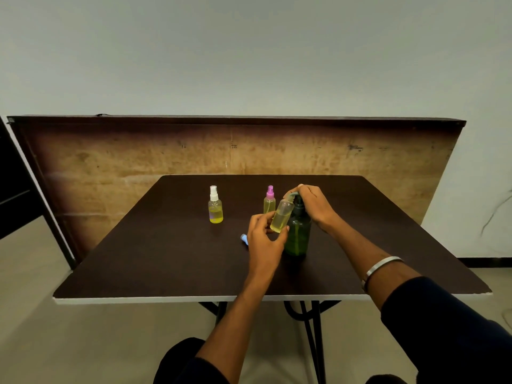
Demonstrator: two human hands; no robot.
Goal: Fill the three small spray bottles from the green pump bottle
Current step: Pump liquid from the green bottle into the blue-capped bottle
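Pump head (294, 194) mostly covered by right hand (314, 205); spout tip unclear against open bottle's (282, 215) neck. Green bottle (298, 234) partly masked by that bottle and left hand (264, 239). Blue cap (244, 238) half hidden behind left hand. Table (166, 259) legs cut short by bottom edge. Right sleeve (448, 328) cropped at corner.

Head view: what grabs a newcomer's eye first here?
The two hands meeting at table centre: the left hand holds an uncapped small bottle tilted up toward the spout of the green pump bottle, while the right hand rests on the pump head. Behind them stand two capped spray bottles holding yellow liquid, a white-capped bottle to the left and a pink-capped bottle near the hands. A blue cap lies on the table beside the left hand.
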